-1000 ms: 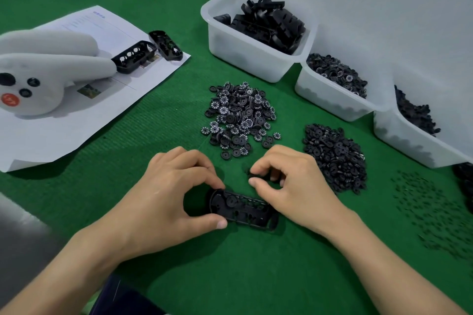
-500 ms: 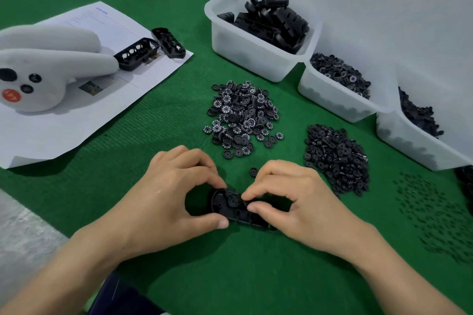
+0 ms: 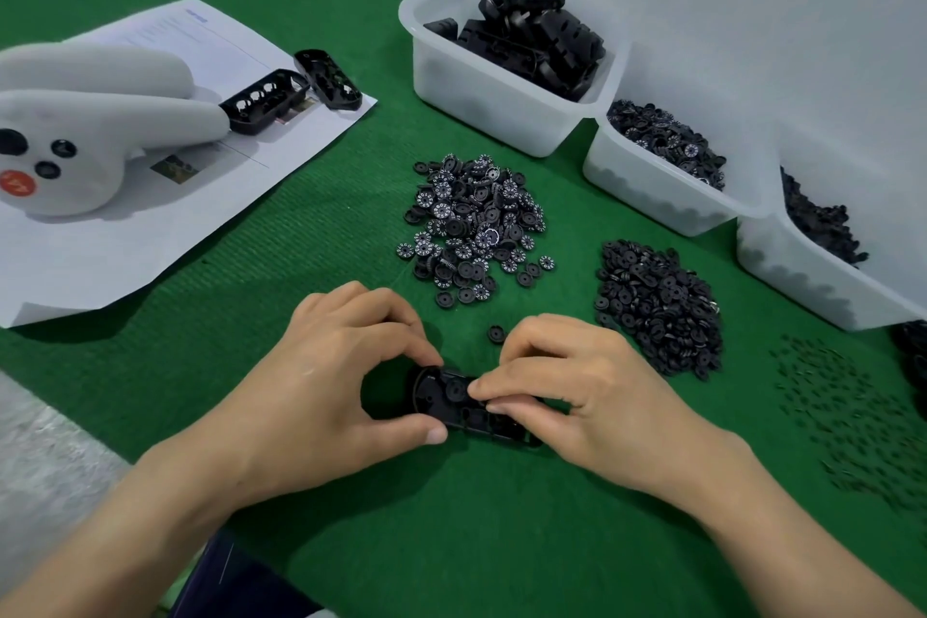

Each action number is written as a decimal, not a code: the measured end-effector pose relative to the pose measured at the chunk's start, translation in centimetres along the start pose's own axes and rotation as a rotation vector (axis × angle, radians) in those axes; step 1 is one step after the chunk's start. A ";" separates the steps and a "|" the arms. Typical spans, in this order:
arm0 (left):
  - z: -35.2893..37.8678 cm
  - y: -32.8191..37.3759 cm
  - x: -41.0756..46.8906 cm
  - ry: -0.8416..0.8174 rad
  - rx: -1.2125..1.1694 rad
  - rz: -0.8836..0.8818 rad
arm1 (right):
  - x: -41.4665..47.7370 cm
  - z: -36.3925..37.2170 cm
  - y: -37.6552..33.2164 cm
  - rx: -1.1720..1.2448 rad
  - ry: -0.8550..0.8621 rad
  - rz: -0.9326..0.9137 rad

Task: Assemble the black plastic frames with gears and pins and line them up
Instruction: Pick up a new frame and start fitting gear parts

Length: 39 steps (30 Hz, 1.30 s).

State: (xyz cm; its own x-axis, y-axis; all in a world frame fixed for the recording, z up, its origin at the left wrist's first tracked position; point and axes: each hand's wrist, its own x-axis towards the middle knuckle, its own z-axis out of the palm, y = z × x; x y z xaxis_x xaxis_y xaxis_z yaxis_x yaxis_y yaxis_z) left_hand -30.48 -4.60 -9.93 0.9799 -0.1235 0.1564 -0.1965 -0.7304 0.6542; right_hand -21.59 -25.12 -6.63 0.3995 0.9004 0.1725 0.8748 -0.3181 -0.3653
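Observation:
A black plastic frame (image 3: 441, 399) lies on the green mat near the front. My left hand (image 3: 331, 381) grips its left end between thumb and curled fingers. My right hand (image 3: 567, 391) covers the frame's right part, with its thumb and forefinger pinched over a gear seated in the frame. One loose gear (image 3: 496, 334) lies just behind the hands. A pile of numbered gears (image 3: 471, 221) and a pile of plain gears (image 3: 657, 306) sit further back. Small pins (image 3: 847, 412) are scattered at the right. Two finished frames (image 3: 296, 93) rest on a white sheet.
Three white bins stand along the back right: one with black frames (image 3: 501, 90), one with gears (image 3: 647, 181), one with dark parts (image 3: 812, 276). A grey controller-shaped device (image 3: 90, 126) lies on the paper (image 3: 125, 236) at the left.
My right hand has moved left along the frame, from its right end to over the gear near the left end. The left hand has kept its grip in place.

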 end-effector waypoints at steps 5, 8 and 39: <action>0.0 0.0 0.0 0.002 -0.001 -0.003 | 0.1 0.2 -0.1 0.024 -0.016 0.028; 0.0 0.0 0.0 -0.004 -0.005 -0.007 | -0.1 0.0 -0.1 0.165 0.038 0.116; -0.1 0.1 -0.1 -0.012 0.005 -0.007 | -2.0 0.1 -1.1 -0.059 0.067 0.106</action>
State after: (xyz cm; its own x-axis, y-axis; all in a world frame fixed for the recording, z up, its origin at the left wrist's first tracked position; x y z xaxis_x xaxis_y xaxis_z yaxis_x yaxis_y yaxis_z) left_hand -30.56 -4.61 -9.85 0.9815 -0.1264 0.1435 -0.1899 -0.7345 0.6515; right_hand -23.35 -26.54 -6.71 0.5063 0.8394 0.1975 0.8406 -0.4293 -0.3303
